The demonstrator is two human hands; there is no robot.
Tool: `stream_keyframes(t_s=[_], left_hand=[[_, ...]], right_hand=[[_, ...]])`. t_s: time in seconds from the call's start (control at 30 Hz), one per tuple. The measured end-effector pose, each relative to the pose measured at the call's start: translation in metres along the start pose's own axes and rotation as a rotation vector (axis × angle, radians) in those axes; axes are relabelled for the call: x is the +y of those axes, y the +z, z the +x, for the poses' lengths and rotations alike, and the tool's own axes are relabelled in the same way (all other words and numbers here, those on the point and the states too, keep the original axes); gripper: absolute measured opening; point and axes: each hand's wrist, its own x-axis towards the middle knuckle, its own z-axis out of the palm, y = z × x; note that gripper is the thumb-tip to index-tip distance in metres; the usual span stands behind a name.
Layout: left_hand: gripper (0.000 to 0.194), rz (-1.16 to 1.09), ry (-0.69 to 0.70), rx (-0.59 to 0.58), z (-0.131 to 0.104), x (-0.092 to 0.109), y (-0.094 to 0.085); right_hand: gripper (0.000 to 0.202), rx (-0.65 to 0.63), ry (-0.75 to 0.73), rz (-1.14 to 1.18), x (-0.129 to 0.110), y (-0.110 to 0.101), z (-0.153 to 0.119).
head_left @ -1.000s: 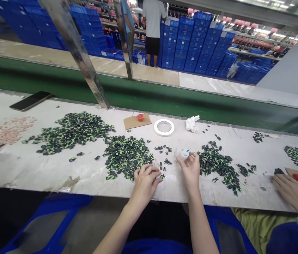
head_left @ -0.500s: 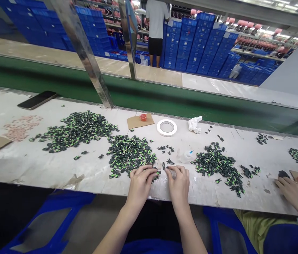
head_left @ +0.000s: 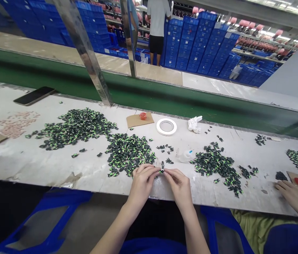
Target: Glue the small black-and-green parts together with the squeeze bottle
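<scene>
My left hand (head_left: 144,180) and my right hand (head_left: 178,183) meet fingertip to fingertip above the table's near edge. Between them they pinch a small black-and-green part (head_left: 162,171), too small to make out its exact kind. Just beyond the fingers a small dark piece (head_left: 163,164) stands on the tabletop. Beside my left hand spreads a heap of black-and-green parts (head_left: 129,151). Another heap of such parts (head_left: 217,164) lies to the right of my right hand. Several loose black pieces (head_left: 169,161) and a small clear plastic container (head_left: 185,155) with a blue mark are near.
A white tape roll (head_left: 166,127), crumpled white tissue (head_left: 194,124) and a red cap on cardboard (head_left: 135,121) lie farther back. To the left are a larger heap (head_left: 80,123), pink bits (head_left: 19,123) and a phone (head_left: 34,96). A co-worker's hand (head_left: 294,195) rests at right.
My hands have come together, the right moving left to the left hand's fingertips, and the part is now pinched between both. At right, the co-worker's hand has drawn back from a dark clump.
</scene>
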Motion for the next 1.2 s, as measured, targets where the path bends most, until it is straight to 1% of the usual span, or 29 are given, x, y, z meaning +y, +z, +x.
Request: stream_keyframes(t_s=[0.17, 0.3, 0.5, 0.63, 0.7, 0.77, 0.87, 1.0, 1.1, 1.2], left_hand=[[0.019, -0.044, -0.011, -0.016, 0.0, 0.001, 0.0], [0.017, -0.149, -0.024, -0.055, 0.001, 0.001, -0.001], [0.016, -0.302, -0.016, -0.104, 0.002, 0.008, -0.003], [0.017, -0.271, 0.025, -0.138, 0.003, 0.018, -0.005], [0.017, -0.222, 0.06, -0.151, 0.002, 0.022, -0.006], [0.018, -0.194, 0.091, -0.167, 0.001, 0.026, -0.007], [0.019, -0.188, 0.133, -0.181, -0.001, 0.028, -0.007], [0.019, -0.207, 0.178, -0.173, -0.002, 0.029, -0.006], [0.018, -0.236, 0.174, -0.18, -0.003, 0.03, -0.004], [0.016, -0.255, 0.135, -0.182, -0.003, 0.033, -0.003]], right_hand=[[0.016, -0.023, -0.034, -0.013, 0.0, -0.002, 0.0], [0.015, -0.053, -0.029, 0.003, 0.0, -0.007, 0.001], [0.015, -0.09, 0.076, 0.093, 0.004, -0.017, -0.001], [0.031, -0.021, 0.165, 0.182, 0.009, -0.02, -0.007], [0.036, 0.013, 0.156, 0.19, 0.012, -0.02, -0.009], [0.036, 0.028, 0.126, 0.188, 0.014, -0.021, -0.01], [0.035, 0.03, 0.094, 0.195, 0.015, -0.023, -0.011], [0.033, 0.023, 0.077, 0.198, 0.015, -0.025, -0.012], [0.033, 0.008, 0.066, 0.201, 0.016, -0.027, -0.013], [0.032, -0.002, 0.04, 0.195, 0.015, -0.029, -0.014]])
